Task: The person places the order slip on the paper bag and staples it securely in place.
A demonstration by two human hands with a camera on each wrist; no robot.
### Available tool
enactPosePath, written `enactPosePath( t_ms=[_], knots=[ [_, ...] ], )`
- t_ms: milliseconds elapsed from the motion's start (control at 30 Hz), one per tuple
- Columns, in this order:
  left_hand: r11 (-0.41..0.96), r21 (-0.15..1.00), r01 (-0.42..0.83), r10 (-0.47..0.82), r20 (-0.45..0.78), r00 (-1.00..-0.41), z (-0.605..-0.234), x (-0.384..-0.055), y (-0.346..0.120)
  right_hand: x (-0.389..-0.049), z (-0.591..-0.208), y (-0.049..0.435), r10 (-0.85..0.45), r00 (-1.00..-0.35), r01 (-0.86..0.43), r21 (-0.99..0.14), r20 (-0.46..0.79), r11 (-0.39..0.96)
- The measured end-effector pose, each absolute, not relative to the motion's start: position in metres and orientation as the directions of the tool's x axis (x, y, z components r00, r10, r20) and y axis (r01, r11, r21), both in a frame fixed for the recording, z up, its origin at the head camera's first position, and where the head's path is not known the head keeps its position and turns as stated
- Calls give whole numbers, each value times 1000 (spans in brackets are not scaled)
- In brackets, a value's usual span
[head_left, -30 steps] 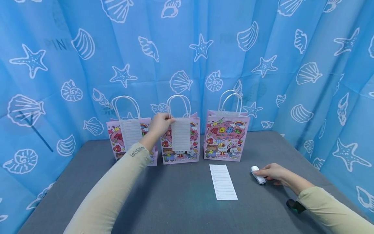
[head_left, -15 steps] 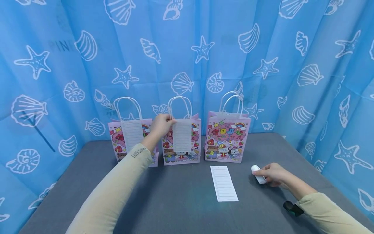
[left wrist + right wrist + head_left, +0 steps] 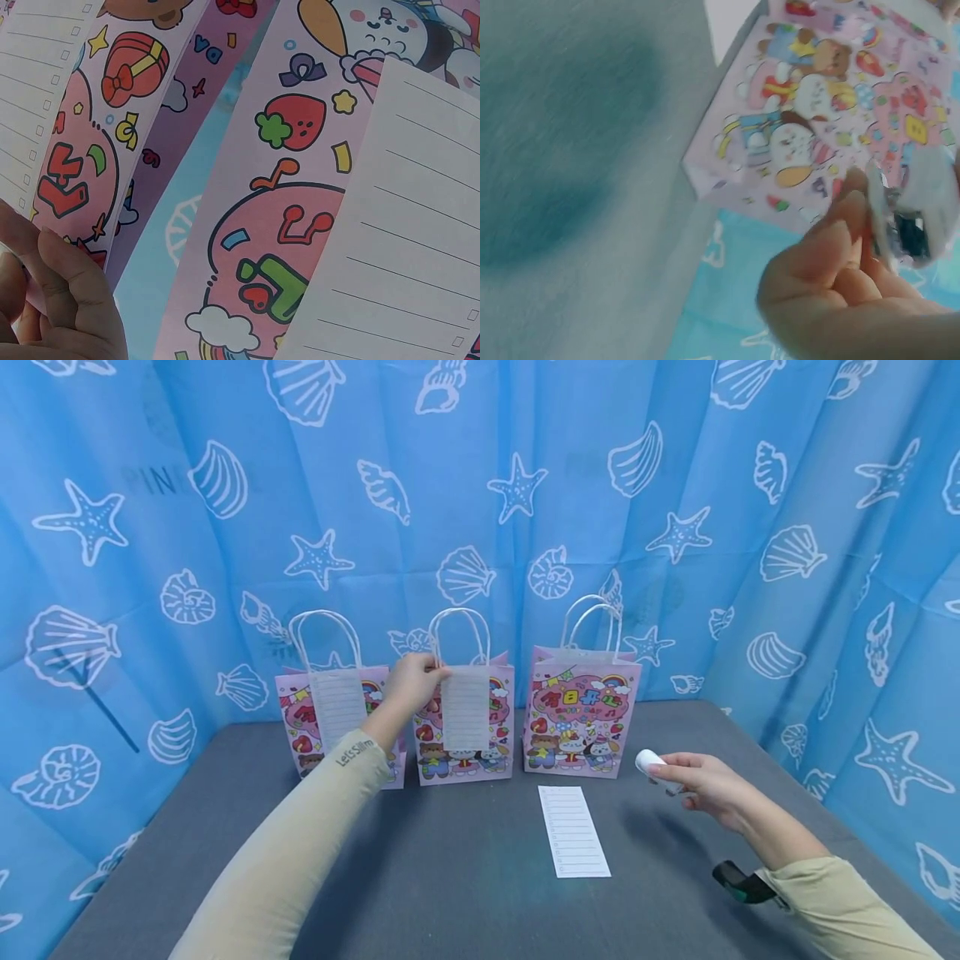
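the left hand (image 3: pixel 412 687) pinches a lined slip (image 3: pixel 466 710) at its top edge, near the ten o'clock corner, so that grip is closed on paper; the slip hangs in front of the pink middle bag (image 3: pixel 499 718), just below its white handles. at nine o'clock from there stands a matching bag (image 3: pixel 297 718) with a second slip (image 3: pixel 336 703) over its front, and at three o'clock a third bag (image 3: pixel 581 714) shows its whole cartoon print. at six o'clock from the third bag, a loose slip (image 3: pixel 573 831) lies flat on the grey table (image 3: pixel 450 877). the right hand (image 3: pixel 712 789) has its grip closed around a small white tool (image 3: pixel 651 763) (it looks like a stapler), held above the table at two o'clock from the loose slip.
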State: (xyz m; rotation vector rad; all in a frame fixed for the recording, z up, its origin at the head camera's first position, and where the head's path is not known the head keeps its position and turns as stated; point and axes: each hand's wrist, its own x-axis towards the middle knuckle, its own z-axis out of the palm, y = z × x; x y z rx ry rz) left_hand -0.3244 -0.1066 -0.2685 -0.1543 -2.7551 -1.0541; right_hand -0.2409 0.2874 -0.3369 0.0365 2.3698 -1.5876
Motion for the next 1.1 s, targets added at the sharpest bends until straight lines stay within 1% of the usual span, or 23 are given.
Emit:
enactPosePath(
  t_ms=[100, 200, 267, 567, 700, 800, 967, 1100],
  knots=[
    [741, 651, 163, 30, 211, -977, -269, -325, -107, -241, -335, 281, -158, -963, 178, -954, -220, 242],
    [741, 652, 162, 29, 209, -977, -269, -325, -108, -242, -334, 275, -179, -967, 168, -983, -180, 76],
    [740, 653, 161, 29, 208, -978, -269, -325, -108, -243, -332, 270, -168, -972, 164, -986, -164, 13],
    [736, 658, 160, 29, 206, -978, -269, -324, -107, -246, -326, 254, -108, -981, 172, -982, -163, -73],
    [737, 658, 153, 23, 202, -979, -269, -324, -107, -247, -324, 250, -70, -988, 147, -978, -138, -149],
    [742, 654, 149, 19, 201, -979, -269, -325, -107, -247, -322, 248, -52, -993, 112, -977, -105, -181],
    [744, 650, 157, 24, 208, -978, -269, -325, -108, -246, -319, 244, -95, -996, 24, -974, -2, -226],
    [745, 647, 164, 30, 213, -977, -270, -325, -107, -247, -316, 240, -113, -993, 1, -962, 32, -273]
  ],
)
